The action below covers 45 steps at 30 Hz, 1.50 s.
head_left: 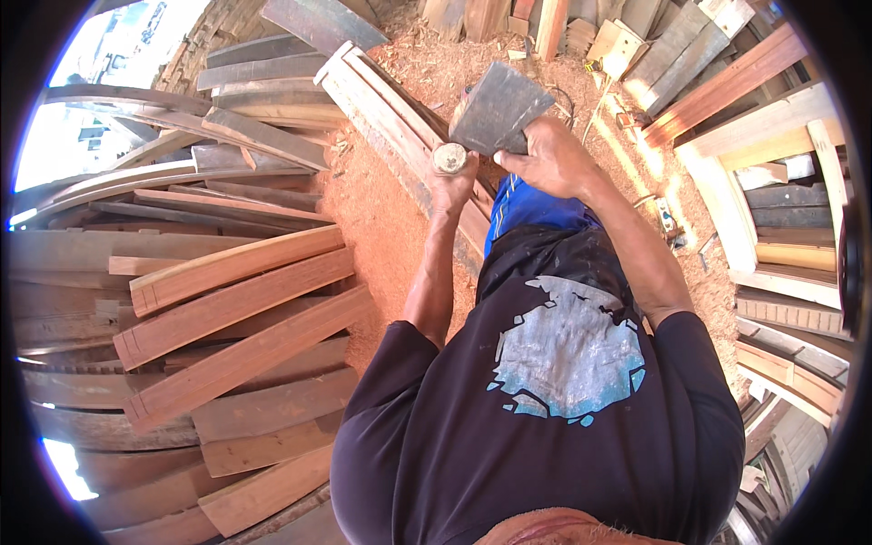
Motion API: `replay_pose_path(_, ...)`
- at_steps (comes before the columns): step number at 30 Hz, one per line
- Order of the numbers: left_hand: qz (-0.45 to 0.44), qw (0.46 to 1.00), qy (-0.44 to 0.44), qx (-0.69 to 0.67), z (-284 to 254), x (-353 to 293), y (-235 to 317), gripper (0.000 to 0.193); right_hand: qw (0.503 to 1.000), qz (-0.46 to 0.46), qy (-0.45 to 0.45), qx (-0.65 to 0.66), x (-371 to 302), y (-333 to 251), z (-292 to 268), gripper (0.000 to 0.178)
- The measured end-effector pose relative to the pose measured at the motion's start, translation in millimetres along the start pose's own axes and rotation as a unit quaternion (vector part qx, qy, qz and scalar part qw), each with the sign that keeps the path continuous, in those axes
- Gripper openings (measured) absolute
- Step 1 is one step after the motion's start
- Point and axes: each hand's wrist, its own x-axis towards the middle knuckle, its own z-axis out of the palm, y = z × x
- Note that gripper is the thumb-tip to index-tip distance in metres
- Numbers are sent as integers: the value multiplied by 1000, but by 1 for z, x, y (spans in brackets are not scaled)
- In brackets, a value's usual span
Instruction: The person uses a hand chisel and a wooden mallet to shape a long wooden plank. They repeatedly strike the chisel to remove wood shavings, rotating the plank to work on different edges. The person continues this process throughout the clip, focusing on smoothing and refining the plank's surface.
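My left hand (453,189) is closed around an upright tool handle (450,158) whose round, pale, worn end faces up; the hand hides its lower part. Right beside it, my right hand (559,159) grips a dark grey, flat-faced block (501,107) by its right edge, thumb underneath. The block sits just beyond and to the right of the handle's end; whether the two touch I cannot tell. Both hands are above a long wooden beam (386,113) that runs from the far left toward my legs.
Reddish, slightly curved boards (241,304) lie piled on the left. Sawdust and shavings (363,227) cover the ground around the beam. To the right stand a pale wooden frame (727,209) and a reddish plank (727,82), with a cord (595,109) nearby.
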Motion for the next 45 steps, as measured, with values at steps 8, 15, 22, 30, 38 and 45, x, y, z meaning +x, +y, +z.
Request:
replay_pose_path(8, -35, 992, -123, 23, -25, 6, 12, 27, 983, 6, -34, -178, 8, 2, 14, 33)
replay_pose_path(15, -3, 999, -36, 13, -19, -10, 1, 39, 973, 114, -166, -111, 7, -5, 13, 37)
replay_pose_path(22, -78, 992, -64, 72, -15, -14, 10, 28, 994, 89, -21, 58, -2, -32, -37, 32)
replay_pose_path(30, -2, 988, -115, 104, -6, -37, 34, 26, 995, 91, -6, -36, -9, -42, -33, 27)
replay_pose_path(38, -9, 1000, -11, 24, 16, -52, 42, 33, 972, 79, -165, -148, -19, 12, 16, 34)
replay_pose_path(45, -38, 993, 105, 37, -6, -8, 18, 20, 966, -18, 114, 229, -27, -9, 26, 27)
